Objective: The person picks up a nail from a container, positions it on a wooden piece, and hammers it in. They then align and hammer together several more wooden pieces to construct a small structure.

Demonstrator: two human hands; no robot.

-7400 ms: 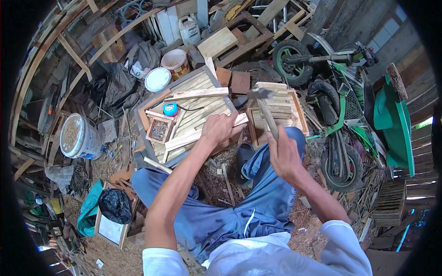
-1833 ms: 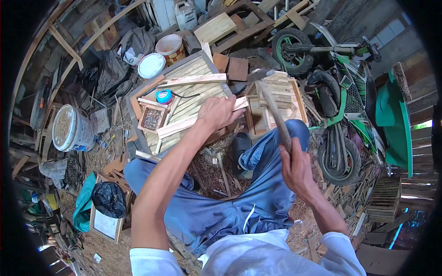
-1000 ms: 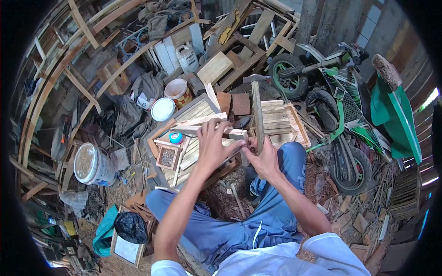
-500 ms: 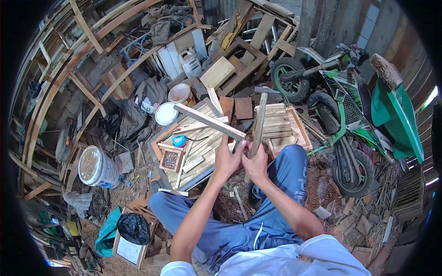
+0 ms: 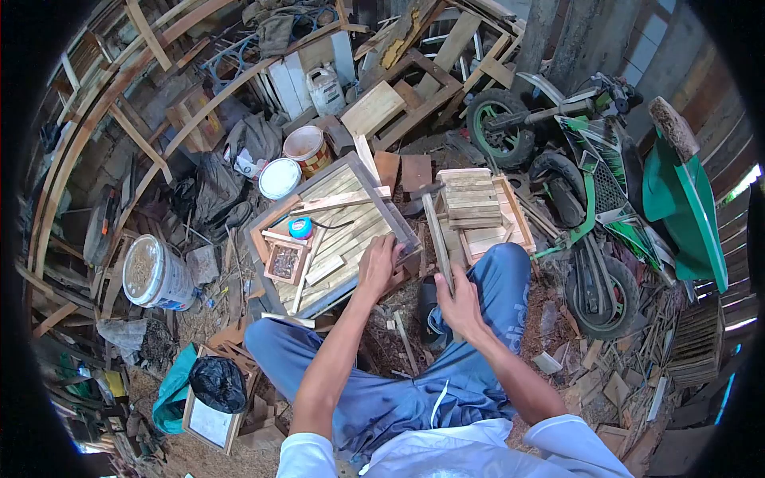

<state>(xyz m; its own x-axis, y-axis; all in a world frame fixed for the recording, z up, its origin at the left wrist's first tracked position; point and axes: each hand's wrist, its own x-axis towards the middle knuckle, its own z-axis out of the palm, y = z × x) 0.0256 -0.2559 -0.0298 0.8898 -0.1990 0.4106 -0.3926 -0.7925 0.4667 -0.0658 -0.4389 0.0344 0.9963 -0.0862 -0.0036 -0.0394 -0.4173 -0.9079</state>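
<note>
My left hand (image 5: 379,267) is at the lower right of a slatted wooden panel (image 5: 351,219), its fingers curled at the end of a dark wooden strip (image 5: 385,199) that lies along the panel's edge. My right hand (image 5: 460,307), above my lap, holds a hammer (image 5: 438,239) by its wooden handle, the head pointing away from me. On the panel are a small wooden box (image 5: 285,261) of what look like nails, a blue round container (image 5: 300,228) and loose pale strips (image 5: 325,269).
A second slatted wooden piece (image 5: 472,199) lies beyond my right knee. A green motorbike (image 5: 594,183) stands at the right. Buckets (image 5: 158,271) and scrap wood surround me. Wood shavings and offcuts cover the ground.
The dark strip, held raised in my left hand before, is now down along the panel's edge. My hands have moved apart, and the hammer has dropped lower.
</note>
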